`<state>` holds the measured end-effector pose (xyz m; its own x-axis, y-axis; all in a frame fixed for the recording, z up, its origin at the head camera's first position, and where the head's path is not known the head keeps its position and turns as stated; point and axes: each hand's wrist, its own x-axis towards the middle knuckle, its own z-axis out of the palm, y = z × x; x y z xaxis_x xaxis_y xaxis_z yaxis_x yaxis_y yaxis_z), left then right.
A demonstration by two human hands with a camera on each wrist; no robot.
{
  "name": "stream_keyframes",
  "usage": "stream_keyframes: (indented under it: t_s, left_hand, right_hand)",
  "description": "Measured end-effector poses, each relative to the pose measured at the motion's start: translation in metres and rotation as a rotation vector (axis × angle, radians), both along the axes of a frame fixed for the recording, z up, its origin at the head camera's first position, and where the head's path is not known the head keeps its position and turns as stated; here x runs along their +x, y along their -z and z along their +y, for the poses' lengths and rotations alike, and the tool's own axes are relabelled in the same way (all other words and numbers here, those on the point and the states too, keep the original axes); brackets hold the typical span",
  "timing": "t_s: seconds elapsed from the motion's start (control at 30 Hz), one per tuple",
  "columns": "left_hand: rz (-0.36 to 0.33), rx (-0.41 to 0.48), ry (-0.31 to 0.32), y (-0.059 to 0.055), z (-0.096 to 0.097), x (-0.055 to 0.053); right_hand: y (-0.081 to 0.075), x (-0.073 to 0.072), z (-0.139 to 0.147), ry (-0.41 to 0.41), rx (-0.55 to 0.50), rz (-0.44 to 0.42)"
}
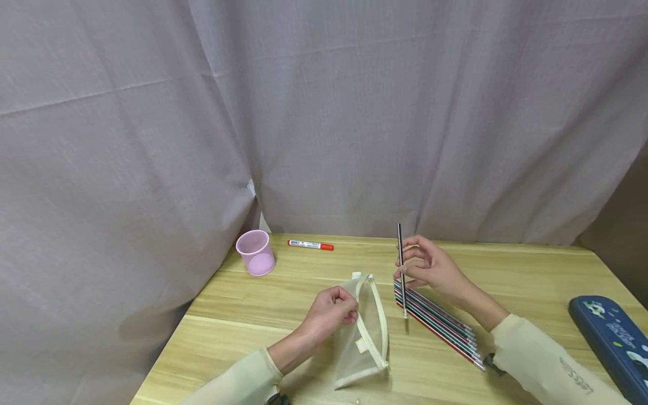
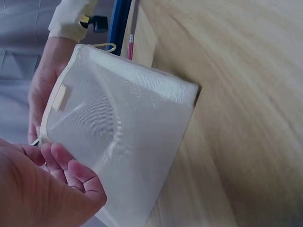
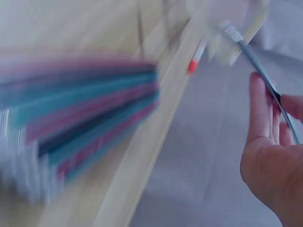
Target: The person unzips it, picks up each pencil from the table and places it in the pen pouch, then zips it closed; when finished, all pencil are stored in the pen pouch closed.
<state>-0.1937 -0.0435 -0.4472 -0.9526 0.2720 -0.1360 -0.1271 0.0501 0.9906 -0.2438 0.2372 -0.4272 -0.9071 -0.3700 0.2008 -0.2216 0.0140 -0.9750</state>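
My left hand (image 1: 331, 309) pinches the edge of a cream mesh zipper pouch (image 1: 349, 354), whose mouth gapes toward the right. In the left wrist view the pouch (image 2: 147, 127) spreads out beyond my curled fingers. My right hand (image 1: 430, 267) holds a dark pencil (image 1: 401, 247) upright between thumb and fingers, its eraser end pointing down. Below that hand lies a row of several striped pencils (image 1: 440, 323) in red, green and black. The right wrist view shows the held pencil (image 3: 258, 64) sharply, while the row (image 3: 94, 109) is blurred.
A pink mesh cup (image 1: 257, 256) stands at the back left of the wooden table (image 1: 228, 343). Beside it lies a red-capped marker (image 1: 310, 245). A dark blue pencil case (image 1: 612, 337) is at the right. Grey curtains (image 1: 344, 124) hang behind and to the left.
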Motion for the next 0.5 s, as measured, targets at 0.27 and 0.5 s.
stream_keyframes:
  t_s: [0.27, 0.5]
  left_hand:
    - [0.037, -0.051, -0.014, -0.001, 0.002, -0.005]
    - [0.050, -0.051, -0.010, -0.001, 0.005, -0.009]
  right_hand:
    - [0.001, 0.025, -0.037, 0.085, -0.074, -0.060]
    - [0.012, 0.044, -0.057, 0.175, -0.043, -0.206]
